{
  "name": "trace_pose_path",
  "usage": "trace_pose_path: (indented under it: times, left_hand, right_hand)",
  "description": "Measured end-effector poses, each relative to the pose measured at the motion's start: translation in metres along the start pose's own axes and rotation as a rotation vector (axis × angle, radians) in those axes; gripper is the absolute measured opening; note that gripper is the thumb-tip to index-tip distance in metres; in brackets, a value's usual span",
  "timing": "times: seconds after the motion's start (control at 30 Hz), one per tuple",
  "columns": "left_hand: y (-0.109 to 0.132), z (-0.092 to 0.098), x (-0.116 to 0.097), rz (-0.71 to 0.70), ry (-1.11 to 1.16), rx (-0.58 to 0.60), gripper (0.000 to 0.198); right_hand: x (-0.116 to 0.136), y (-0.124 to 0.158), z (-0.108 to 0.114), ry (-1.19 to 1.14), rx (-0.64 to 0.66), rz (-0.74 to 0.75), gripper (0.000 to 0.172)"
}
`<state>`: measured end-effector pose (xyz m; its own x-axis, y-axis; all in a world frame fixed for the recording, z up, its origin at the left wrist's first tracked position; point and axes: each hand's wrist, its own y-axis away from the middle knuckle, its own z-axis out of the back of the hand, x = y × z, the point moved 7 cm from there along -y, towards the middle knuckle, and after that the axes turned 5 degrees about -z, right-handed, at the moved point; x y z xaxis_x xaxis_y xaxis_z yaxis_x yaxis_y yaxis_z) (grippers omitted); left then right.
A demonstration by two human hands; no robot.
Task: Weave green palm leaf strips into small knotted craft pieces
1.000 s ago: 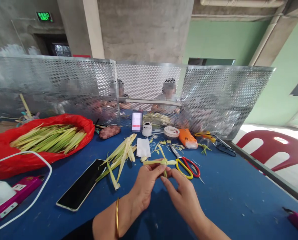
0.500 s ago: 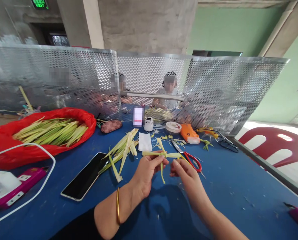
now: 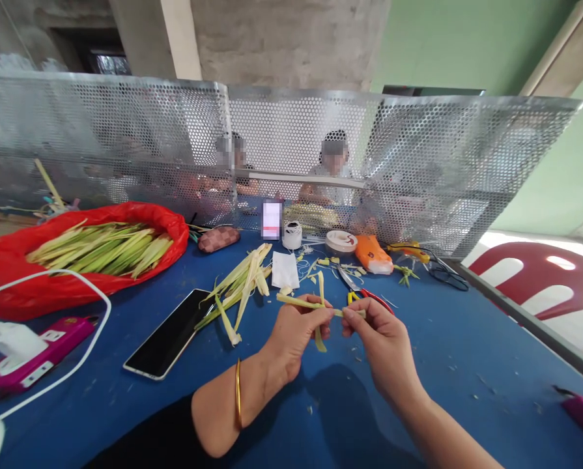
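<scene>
A small cross of pale green leaf strips (image 3: 315, 305) is held above the blue table (image 3: 447, 365). My left hand (image 3: 296, 335), with a gold bangle on its wrist, pinches the knot where the strips cross. My right hand (image 3: 383, 345) pinches the strip's right end. One strip tail hangs down between the two hands. Scissors with red and yellow handles (image 3: 364, 294) lie just behind my right hand, partly hidden by it.
Loose leaf strips (image 3: 240, 286) and a black phone (image 3: 171, 333) lie to the left. A red bag of leaves (image 3: 83, 251) sits far left, with a pink power strip (image 3: 37, 348) and white cable. Tape rolls, an orange tool and a perforated metal screen (image 3: 418, 176) stand behind. People sit beyond the screen.
Both hands have lifted the leaf cross slightly and the right hand has closed on the strip's right end. The camera has tilted down a little.
</scene>
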<state>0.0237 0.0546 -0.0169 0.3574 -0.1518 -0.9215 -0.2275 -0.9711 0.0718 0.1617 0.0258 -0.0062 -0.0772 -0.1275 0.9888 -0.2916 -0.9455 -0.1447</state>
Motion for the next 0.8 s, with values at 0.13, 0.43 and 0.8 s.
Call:
trace_pose_path:
  times: [0.13, 0.43, 0.8]
  left_hand:
    - [-0.001, 0.002, 0.0, 0.052, 0.031, -0.014, 0.01]
    - [-0.004, 0.001, -0.003, 0.198, 0.11, 0.111, 0.023]
    - [-0.004, 0.0, -0.003, 0.141, 0.028, 0.131, 0.022]
  right_hand:
    - [0.002, -0.003, 0.009, -0.006, -0.05, 0.03, 0.021]
    - [0.024, -0.003, 0.008, 0.453, -0.052, 0.338, 0.023]
    - [0.033, 0.008, -0.014, 0.633, 0.1, 0.472, 0.027]
